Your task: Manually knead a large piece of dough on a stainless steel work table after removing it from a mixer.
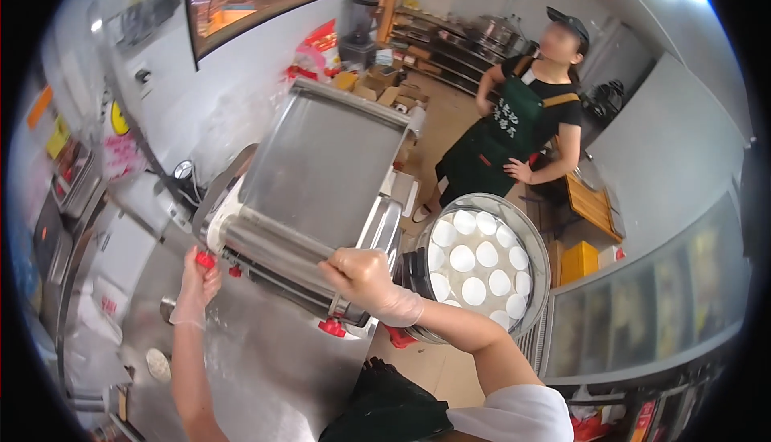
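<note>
A dough-rolling machine [321,153] with a flat steel bed stands before me on a steel table. At its front left corner, the gloved fingers of my left hand [197,288] are closed around a red knob [205,259]. My right hand [365,277], also in a clear glove, makes a fist at the right end of the machine's front metal bar [281,241]. What lies inside that fist is hidden. Another red knob [331,327] shows below it. Right of the machine is a large round steamer tray [540,281] bearing several white discs [463,258].
Beyond the tray a person in a dark green apron [506,124] stands, hands on hips. A glass-fronted cabinet [650,289] runs along the right. Cardboard boxes [385,88] and a blender [359,28] are behind the machine. The steel table [265,354] extends toward me.
</note>
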`<state>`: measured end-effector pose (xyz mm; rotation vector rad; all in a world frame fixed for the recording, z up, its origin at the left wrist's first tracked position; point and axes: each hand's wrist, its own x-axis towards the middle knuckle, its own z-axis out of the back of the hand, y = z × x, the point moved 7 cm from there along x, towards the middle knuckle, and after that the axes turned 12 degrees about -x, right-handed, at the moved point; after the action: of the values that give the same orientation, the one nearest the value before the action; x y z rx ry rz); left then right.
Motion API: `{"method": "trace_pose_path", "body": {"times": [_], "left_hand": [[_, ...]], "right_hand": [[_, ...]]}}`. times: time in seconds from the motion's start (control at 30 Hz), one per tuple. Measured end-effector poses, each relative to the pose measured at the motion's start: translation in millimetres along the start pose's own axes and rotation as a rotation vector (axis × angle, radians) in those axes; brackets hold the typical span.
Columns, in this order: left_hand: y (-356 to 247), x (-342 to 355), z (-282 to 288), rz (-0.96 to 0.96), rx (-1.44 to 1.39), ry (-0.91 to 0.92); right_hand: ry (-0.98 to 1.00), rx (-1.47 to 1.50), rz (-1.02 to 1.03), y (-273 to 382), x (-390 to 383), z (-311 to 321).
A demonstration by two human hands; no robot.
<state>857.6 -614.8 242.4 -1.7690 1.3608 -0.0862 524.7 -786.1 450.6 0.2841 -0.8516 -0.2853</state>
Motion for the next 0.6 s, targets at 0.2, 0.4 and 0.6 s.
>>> {"method": "trace_pose_path", "body": {"times": [0.2,0.4,0.6], "left_hand": [[-31,-42,-5,-0.427,0.628,-0.548],[-34,-68,-84,-1.043,1.787,-0.561],[-34,-34,-28,-0.406,0.511,-0.272]], "right_hand": [[-0.012,0.022,0.033,3,3,5],[0.008,0.010,0.042,2,2,3],[0.006,0.002,0.022,3,3,2]]}}
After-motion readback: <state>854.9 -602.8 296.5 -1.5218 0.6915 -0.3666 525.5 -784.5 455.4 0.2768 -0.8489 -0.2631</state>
